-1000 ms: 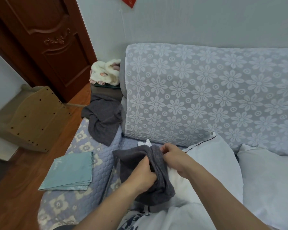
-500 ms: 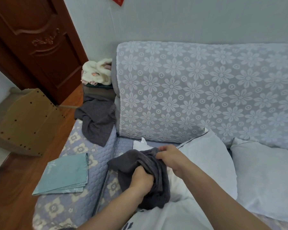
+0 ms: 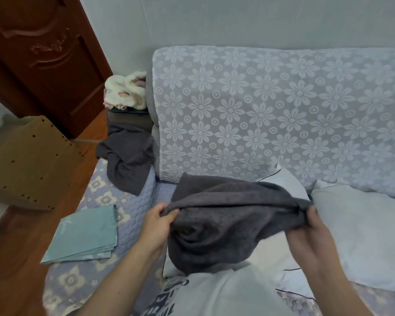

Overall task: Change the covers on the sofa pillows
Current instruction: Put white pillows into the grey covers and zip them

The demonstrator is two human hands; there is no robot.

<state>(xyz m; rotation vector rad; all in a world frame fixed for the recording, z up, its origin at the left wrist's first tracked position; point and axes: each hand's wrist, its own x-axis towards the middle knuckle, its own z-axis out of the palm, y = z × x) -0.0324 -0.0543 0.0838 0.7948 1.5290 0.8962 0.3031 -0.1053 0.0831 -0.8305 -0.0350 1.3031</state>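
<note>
A dark grey pillow cover is stretched between my two hands above a white pillow on the sofa seat. My left hand grips the cover's left edge. My right hand grips its right edge. The cover hangs loose and hides most of the pillow beneath it. A second white pillow lies to the right against the floral sofa back. Folded teal covers lie in a stack on the sofa's left armrest.
Another dark grey cover lies crumpled over the armrest's far end. A cream plush bundle sits on a dark side table behind it. A cardboard box stands on the wooden floor at left, before a brown door.
My hands were bunched close together on the grey cover; they have moved apart and spread it wide. The camera has tilted slightly.
</note>
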